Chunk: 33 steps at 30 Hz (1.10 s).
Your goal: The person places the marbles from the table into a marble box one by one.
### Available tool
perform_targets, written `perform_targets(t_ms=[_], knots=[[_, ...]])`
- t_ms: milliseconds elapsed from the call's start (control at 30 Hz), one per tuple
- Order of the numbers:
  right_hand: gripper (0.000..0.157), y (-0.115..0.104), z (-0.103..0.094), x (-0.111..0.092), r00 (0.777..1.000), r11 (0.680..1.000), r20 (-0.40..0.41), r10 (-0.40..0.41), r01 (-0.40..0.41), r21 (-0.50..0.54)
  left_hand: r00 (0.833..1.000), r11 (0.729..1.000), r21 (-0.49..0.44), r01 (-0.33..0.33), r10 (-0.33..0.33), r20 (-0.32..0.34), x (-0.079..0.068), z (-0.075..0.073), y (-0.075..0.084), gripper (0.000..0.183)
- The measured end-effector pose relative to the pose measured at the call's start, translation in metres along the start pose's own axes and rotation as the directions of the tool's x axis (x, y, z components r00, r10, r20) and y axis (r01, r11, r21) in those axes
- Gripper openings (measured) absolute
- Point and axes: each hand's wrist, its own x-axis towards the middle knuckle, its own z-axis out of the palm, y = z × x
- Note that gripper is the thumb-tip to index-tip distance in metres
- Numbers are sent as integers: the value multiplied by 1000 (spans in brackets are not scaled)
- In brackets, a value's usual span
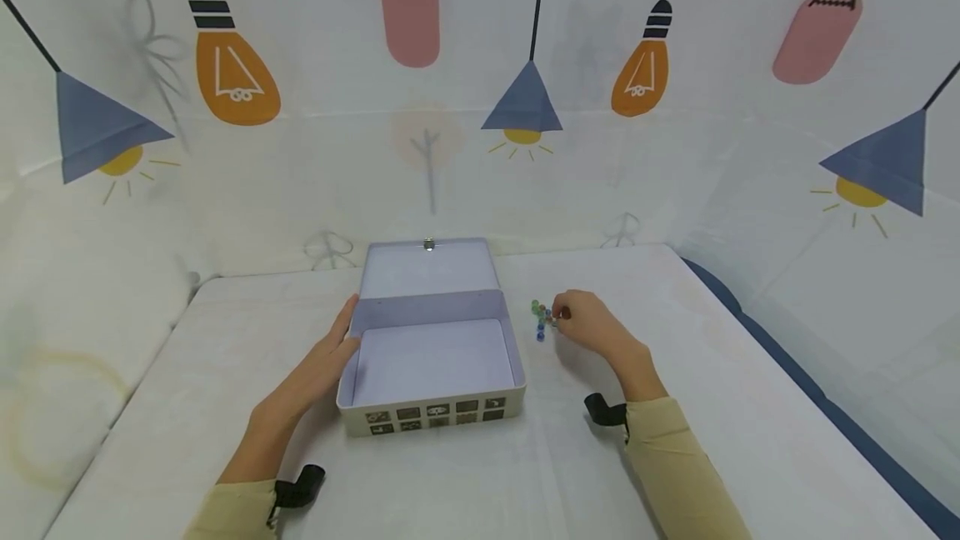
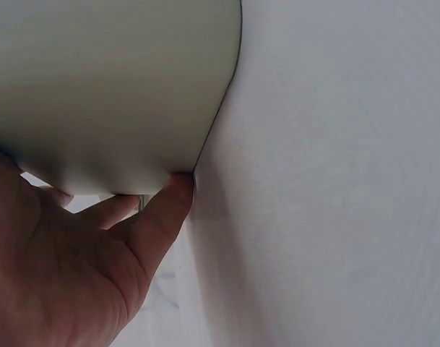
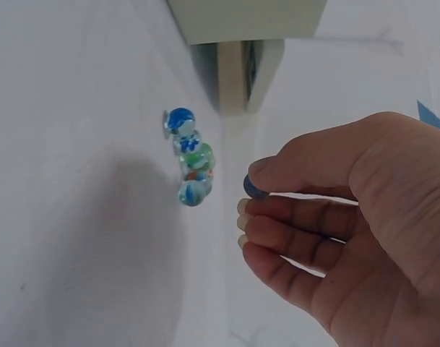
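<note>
Sleeves (image 1: 682, 465) nearest; right fingers (image 3: 303, 160) (clear of box edge (image 1: 515, 348)) pinch marble (image 3: 253, 189).

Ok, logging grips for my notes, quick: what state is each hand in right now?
Left hand: open, touching the box.
Right hand: closed, pinching a blue marble.

Glossy glass marbles (image 3: 193, 157), smooth box (image 1: 435, 357)

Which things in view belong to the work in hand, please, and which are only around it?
Seemingly in the work:
open box, touched by the left grip
blue marble, pinched in the right grip
loose marbles beside the box

Apparently only around:
white table
lamp-printed backdrop
black wrist devices
</note>
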Motion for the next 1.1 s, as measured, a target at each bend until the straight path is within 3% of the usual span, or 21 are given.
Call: perform_targets(t_ms=[467, 700, 1100], knots=[[16, -22, -10, 4, 987, 990, -103, -125, 131, 57, 999, 999, 28, 21, -20, -35, 4, 3, 4, 70], [13, -40, -15, -1, 979, 984, -142, -148, 161, 82, 999, 999, 36, 16, -14, -38, 3, 4, 3, 70], [14, -75, -11, -5, 935, 944, -163, -316, 327, 44, 999, 1000, 17, 17, -17, -37, 3, 4, 0, 70]])
